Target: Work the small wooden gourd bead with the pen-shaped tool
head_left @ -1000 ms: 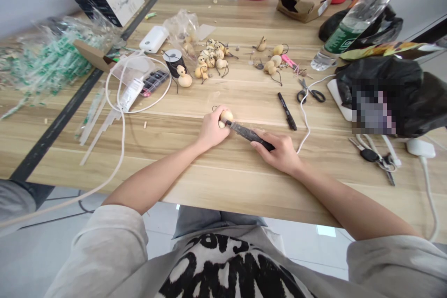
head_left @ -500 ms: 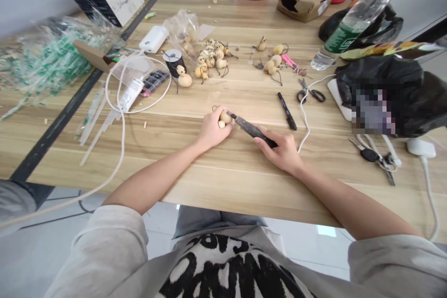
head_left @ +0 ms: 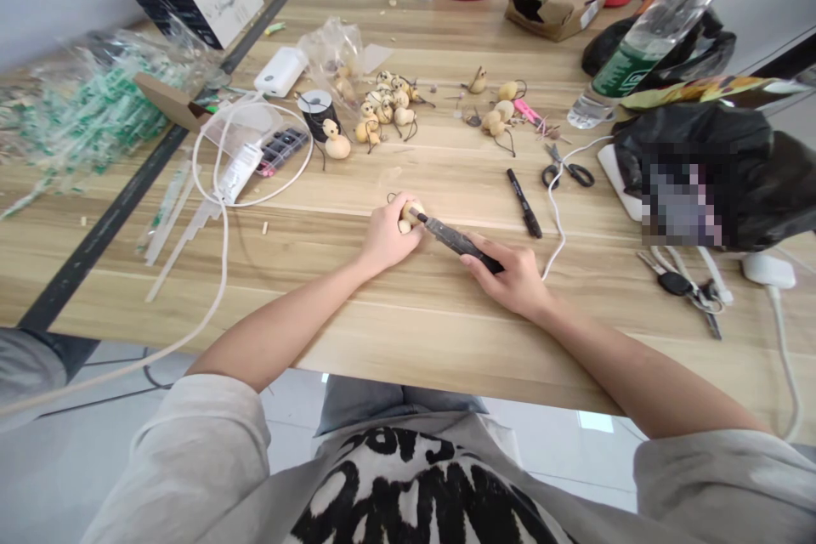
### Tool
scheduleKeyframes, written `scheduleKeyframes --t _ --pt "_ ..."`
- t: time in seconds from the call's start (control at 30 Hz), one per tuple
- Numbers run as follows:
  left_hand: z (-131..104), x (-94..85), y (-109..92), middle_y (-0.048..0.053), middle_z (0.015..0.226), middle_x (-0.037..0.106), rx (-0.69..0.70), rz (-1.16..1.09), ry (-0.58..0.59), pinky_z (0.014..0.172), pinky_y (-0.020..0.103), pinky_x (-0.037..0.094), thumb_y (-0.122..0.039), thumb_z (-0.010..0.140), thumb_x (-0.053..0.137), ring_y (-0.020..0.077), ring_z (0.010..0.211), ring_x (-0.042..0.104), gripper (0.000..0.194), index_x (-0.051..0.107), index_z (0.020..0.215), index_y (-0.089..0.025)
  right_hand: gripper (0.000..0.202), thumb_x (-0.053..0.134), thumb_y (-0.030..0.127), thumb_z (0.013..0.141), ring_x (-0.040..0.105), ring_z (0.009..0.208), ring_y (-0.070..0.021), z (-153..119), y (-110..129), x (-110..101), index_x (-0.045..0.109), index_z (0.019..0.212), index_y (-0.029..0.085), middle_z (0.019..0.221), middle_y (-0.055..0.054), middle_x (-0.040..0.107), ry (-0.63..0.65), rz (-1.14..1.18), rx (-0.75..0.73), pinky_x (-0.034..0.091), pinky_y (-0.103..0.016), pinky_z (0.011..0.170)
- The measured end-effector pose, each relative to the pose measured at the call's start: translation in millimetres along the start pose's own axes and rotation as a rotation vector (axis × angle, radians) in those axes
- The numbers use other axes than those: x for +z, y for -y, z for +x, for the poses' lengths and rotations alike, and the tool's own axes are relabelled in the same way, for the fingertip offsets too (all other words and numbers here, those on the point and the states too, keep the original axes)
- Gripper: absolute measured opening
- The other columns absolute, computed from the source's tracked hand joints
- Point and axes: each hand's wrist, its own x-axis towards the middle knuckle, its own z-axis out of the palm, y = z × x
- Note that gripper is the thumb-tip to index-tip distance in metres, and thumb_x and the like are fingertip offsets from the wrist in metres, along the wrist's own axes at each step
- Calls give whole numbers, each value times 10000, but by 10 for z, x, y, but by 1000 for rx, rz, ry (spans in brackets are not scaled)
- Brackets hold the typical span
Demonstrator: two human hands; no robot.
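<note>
My left hand (head_left: 390, 235) is closed around a small pale gourd (head_left: 406, 226), with a dark cord loop sticking out at its top. My right hand (head_left: 515, 272) grips a dark pen-shaped rotary tool (head_left: 456, 240), pointing up and left. Its thin tip meets the larger round end of the gourd or lies right in front of it; contact is hard to make out. Beyond my hands, several small gourds (head_left: 384, 106) with drawn faces and dark cords lie in a cluster. A few plain gourds (head_left: 498, 117) rest to their right.
Right of the tool are a black marker (head_left: 524, 204), scissors (head_left: 566, 172), a white cable (head_left: 558, 221), keys (head_left: 685, 282) and a tilted plastic bottle (head_left: 628, 59). Leftward lie a thread spool (head_left: 319, 110), a white tube (head_left: 240, 172), a looped cable (head_left: 224, 263) and green-white wrapped sticks (head_left: 95, 115).
The rotary tool has shifted slightly left and down, its tip now lower across the gourd's face. My left hand has hardly moved.
</note>
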Motion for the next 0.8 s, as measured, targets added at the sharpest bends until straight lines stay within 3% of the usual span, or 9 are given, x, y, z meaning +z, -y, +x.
scheduleKeyframes --t 0.43,0.6,0.73,0.8 --pt "-2 1 3 1 811 650 -1 -2 5 703 230 439 -204 712 601 128 718 575 180 566 888 -190 362 533 324 891 703 741 -191 9 -6 -4 641 1210 193 906 -52 750 -16 19 6 544 -273 676" --pt "-4 3 -2 -1 806 649 -6 -10 3 663 221 428 -178 692 607 117 673 555 221 566 909 -189 361 543 332 881 706 816 -211 4 -12 2 646 1203 204 969 -63 746 17 -2 -20 549 -297 731" --pt "-5 -1 -8 -1 785 643 -9 -4 -1 684 226 434 -211 708 614 127 702 569 180 570 881 -191 362 529 336 891 696 711 -194 10 -12 -7 647 1202 194 876 -50 749 -15 14 24 546 -285 662" --pt "-4 0 -7 1 792 646 -14 -11 -3 683 227 435 -209 704 618 127 703 573 189 569 885 -192 356 530 334 891 702 749 -201 11 -12 -8 650 1196 196 885 -52 748 -5 19 1 549 -288 682"
